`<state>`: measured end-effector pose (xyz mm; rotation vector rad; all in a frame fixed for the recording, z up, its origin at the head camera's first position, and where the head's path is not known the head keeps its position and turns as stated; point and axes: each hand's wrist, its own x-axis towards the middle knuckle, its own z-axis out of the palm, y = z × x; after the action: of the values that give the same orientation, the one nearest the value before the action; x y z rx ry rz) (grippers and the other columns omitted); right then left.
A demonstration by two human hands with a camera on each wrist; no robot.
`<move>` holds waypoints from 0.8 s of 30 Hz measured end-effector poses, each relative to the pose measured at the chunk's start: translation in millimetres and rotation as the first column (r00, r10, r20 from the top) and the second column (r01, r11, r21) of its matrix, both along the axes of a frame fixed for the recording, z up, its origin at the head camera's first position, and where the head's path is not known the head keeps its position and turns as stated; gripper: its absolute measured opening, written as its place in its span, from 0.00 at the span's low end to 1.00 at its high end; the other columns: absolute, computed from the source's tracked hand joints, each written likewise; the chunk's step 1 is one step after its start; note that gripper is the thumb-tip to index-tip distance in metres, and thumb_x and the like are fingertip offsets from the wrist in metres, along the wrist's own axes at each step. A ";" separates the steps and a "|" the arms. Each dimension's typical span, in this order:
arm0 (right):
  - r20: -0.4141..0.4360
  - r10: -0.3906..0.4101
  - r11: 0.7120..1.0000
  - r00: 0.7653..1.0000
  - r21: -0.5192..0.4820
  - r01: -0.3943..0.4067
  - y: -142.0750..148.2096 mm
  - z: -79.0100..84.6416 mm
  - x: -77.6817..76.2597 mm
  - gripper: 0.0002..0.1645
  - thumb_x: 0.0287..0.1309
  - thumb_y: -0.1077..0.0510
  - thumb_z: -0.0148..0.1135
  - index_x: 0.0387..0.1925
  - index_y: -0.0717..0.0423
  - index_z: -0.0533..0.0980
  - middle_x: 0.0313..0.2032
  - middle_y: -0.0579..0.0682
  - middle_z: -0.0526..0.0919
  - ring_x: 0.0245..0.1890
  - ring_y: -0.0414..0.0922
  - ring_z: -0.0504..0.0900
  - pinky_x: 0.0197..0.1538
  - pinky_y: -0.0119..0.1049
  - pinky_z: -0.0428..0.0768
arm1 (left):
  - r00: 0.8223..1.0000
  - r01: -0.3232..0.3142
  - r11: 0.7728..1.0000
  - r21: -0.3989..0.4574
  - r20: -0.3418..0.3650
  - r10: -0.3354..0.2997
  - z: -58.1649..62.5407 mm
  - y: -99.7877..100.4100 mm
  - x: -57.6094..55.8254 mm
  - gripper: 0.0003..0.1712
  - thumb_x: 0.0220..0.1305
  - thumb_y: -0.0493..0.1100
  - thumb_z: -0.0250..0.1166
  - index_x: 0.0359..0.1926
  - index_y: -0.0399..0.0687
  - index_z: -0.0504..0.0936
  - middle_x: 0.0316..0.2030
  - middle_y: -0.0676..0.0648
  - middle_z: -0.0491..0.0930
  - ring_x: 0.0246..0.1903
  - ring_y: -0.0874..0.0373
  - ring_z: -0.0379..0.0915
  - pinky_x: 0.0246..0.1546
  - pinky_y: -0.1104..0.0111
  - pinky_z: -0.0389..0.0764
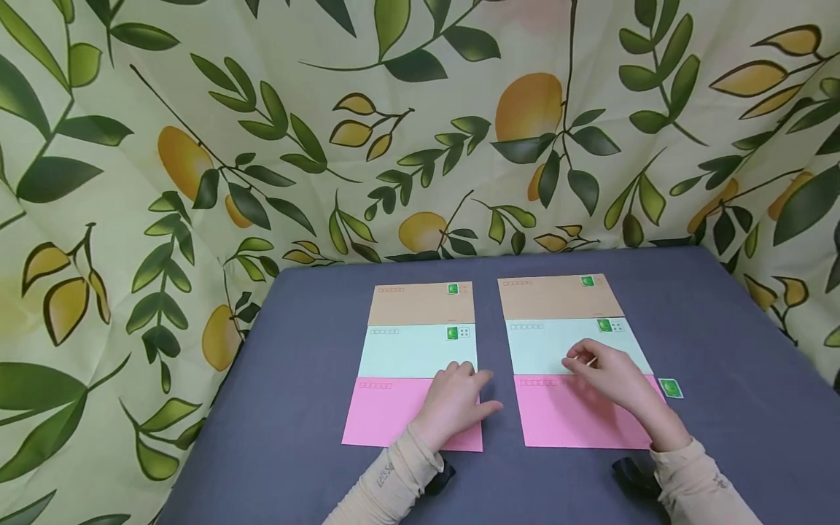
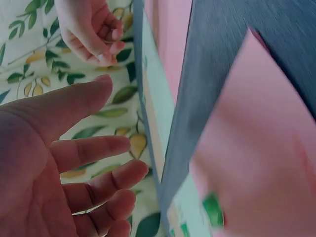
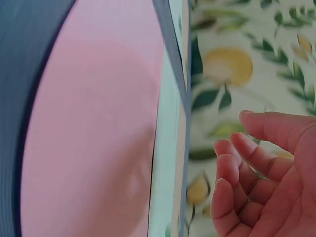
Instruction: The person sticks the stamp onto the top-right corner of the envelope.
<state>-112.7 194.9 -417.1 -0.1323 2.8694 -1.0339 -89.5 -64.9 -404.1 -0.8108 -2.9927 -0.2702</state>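
My left hand (image 1: 453,401) hovers over the right side of the left pink envelope (image 1: 383,415), fingers loosely spread and holding nothing. In the left wrist view a green stamp (image 2: 213,210) shows on that envelope; the hand hides it from the head view. Above the right pink envelope (image 1: 558,423) and the lower part of the right mint envelope (image 1: 531,343) is my right hand (image 1: 610,372). Its fingers are loosely bent, with nothing seen between them in the right wrist view (image 3: 266,177). A loose green stamp (image 1: 671,388) lies just right of the right pink envelope.
A left mint envelope (image 1: 400,354) and left brown envelope (image 1: 407,306) form a column with the left pink one. The right column has a brown envelope (image 1: 551,299) on top. These mint and brown envelopes bear green stamps. Patterned cloth (image 1: 459,204) hangs behind the dark blue table (image 1: 275,408).
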 end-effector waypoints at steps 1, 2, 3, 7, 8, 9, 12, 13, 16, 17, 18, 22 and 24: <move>0.008 -0.015 1.000 1.000 0.012 0.015 6.8 -0.9 0.7 0.14 0.57 0.52 0.62 0.39 0.58 0.76 0.29 0.49 0.77 0.28 0.42 0.72 0.29 0.32 0.68 | 1.000 0.006 1.000 -0.001 0.005 -0.006 -2.0 3.6 1.0 0.24 0.53 0.59 0.66 0.48 0.55 0.82 0.32 0.51 0.79 0.28 0.60 0.67 0.26 0.73 0.64; 0.018 -0.029 0.999 0.999 0.025 0.029 13.7 -1.8 1.3 0.16 0.57 0.51 0.61 0.39 0.59 0.76 0.30 0.49 0.78 0.29 0.42 0.72 0.30 0.32 0.68 | 1.000 0.012 1.000 -0.004 0.011 -0.012 -3.6 7.1 2.2 0.24 0.53 0.59 0.66 0.48 0.55 0.82 0.31 0.51 0.78 0.28 0.60 0.67 0.26 0.73 0.64; 0.029 -0.041 0.999 0.999 0.036 0.040 21.0 -2.5 1.7 0.17 0.57 0.50 0.61 0.40 0.60 0.76 0.31 0.50 0.78 0.30 0.43 0.72 0.30 0.33 0.68 | 1.000 0.017 1.000 -0.011 0.011 -0.017 -4.5 10.9 3.5 0.24 0.52 0.60 0.66 0.48 0.56 0.82 0.31 0.51 0.78 0.28 0.60 0.67 0.26 0.73 0.64; 0.079 -0.086 0.994 0.993 0.072 0.081 49.9 -5.1 3.4 0.24 0.59 0.46 0.58 0.44 0.65 0.73 0.32 0.54 0.78 0.29 0.44 0.72 0.29 0.34 0.68 | 0.999 0.048 0.998 -0.032 0.026 -0.047 -9.6 26.9 5.8 0.23 0.52 0.61 0.66 0.47 0.57 0.82 0.31 0.53 0.77 0.28 0.61 0.67 0.26 0.73 0.64; 0.088 -0.099 0.992 0.991 0.081 0.091 57.0 -5.6 4.0 0.26 0.59 0.46 0.58 0.45 0.66 0.72 0.32 0.55 0.77 0.29 0.45 0.72 0.29 0.34 0.68 | 0.998 0.051 0.998 -0.041 0.034 -0.050 -10.6 30.8 6.0 0.23 0.52 0.62 0.66 0.47 0.58 0.82 0.31 0.53 0.77 0.29 0.62 0.67 0.26 0.73 0.65; 0.101 -0.111 0.991 0.989 0.088 0.102 63.8 -6.0 4.5 0.27 0.59 0.47 0.58 0.45 0.68 0.71 0.31 0.56 0.76 0.29 0.46 0.71 0.28 0.35 0.68 | 0.998 0.052 0.998 -0.047 0.046 -0.050 -11.8 34.6 6.0 0.24 0.52 0.62 0.66 0.47 0.59 0.81 0.32 0.54 0.77 0.29 0.62 0.67 0.27 0.73 0.65; 0.148 -0.151 0.984 0.978 0.120 0.133 82.1 -7.3 5.3 0.29 0.57 0.48 0.58 0.47 0.71 0.69 0.31 0.59 0.74 0.30 0.49 0.71 0.28 0.36 0.69 | 0.996 0.045 0.997 -0.065 0.078 -0.040 -15.3 44.1 5.3 0.25 0.51 0.63 0.66 0.49 0.60 0.80 0.33 0.54 0.77 0.31 0.62 0.67 0.30 0.72 0.65; 0.160 -0.165 0.981 0.973 0.132 0.144 87.9 -8.1 5.2 0.29 0.56 0.49 0.59 0.47 0.72 0.68 0.32 0.60 0.73 0.31 0.50 0.71 0.29 0.37 0.69 | 0.996 0.040 0.996 -0.074 0.087 -0.033 -16.2 46.6 5.2 0.26 0.51 0.63 0.66 0.49 0.61 0.80 0.34 0.54 0.78 0.31 0.61 0.67 0.30 0.71 0.65; 0.191 -0.193 0.972 0.963 0.169 0.161 101.9 -10.9 5.3 0.31 0.55 0.50 0.59 0.47 0.75 0.67 0.34 0.67 0.73 0.32 0.54 0.71 0.30 0.40 0.72 | 0.994 0.023 0.995 -0.094 0.109 -0.012 -18.8 52.5 4.3 0.28 0.50 0.64 0.67 0.51 0.62 0.79 0.35 0.53 0.78 0.32 0.61 0.68 0.31 0.71 0.65; 0.196 -0.198 0.970 0.961 0.179 0.163 105.4 -11.9 5.6 0.32 0.54 0.51 0.60 0.47 0.76 0.66 0.35 0.69 0.73 0.32 0.55 0.72 0.31 0.41 0.73 | 0.993 0.018 0.995 -0.100 0.117 -0.006 -19.4 54.1 4.0 0.28 0.49 0.64 0.67 0.52 0.62 0.79 0.36 0.53 0.79 0.32 0.60 0.68 0.31 0.71 0.66; 0.203 -0.199 0.969 0.959 0.186 0.162 108.6 -12.9 5.8 0.32 0.54 0.50 0.60 0.46 0.77 0.66 0.36 0.70 0.73 0.32 0.56 0.72 0.31 0.42 0.73 | 0.992 0.013 0.994 -0.107 0.124 0.000 -20.2 55.6 3.8 0.29 0.49 0.64 0.67 0.52 0.62 0.78 0.37 0.53 0.79 0.32 0.60 0.68 0.32 0.71 0.66; 0.234 -0.208 0.964 0.950 0.211 0.159 114.9 -14.5 7.0 0.35 0.53 0.51 0.61 0.46 0.80 0.64 0.37 0.74 0.72 0.32 0.57 0.73 0.33 0.45 0.74 | 0.987 -0.005 0.994 -0.107 0.157 0.022 -25.0 59.8 2.6 0.30 0.47 0.63 0.69 0.53 0.62 0.78 0.37 0.53 0.78 0.31 0.60 0.67 0.30 0.71 0.65; 0.259 -0.211 0.964 0.943 0.215 0.156 116.8 -14.1 6.7 0.35 0.53 0.51 0.61 0.46 0.81 0.63 0.38 0.75 0.72 0.34 0.59 0.73 0.34 0.47 0.74 | 0.986 -0.012 0.994 -0.106 0.163 0.029 -27.8 61.1 2.3 0.31 0.46 0.63 0.70 0.53 0.62 0.78 0.36 0.53 0.78 0.30 0.60 0.66 0.29 0.71 0.64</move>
<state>-106.0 311.8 -431.2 0.2801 2.7348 -0.7240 -87.1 -3.9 -432.0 -0.8035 -3.1916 -0.1895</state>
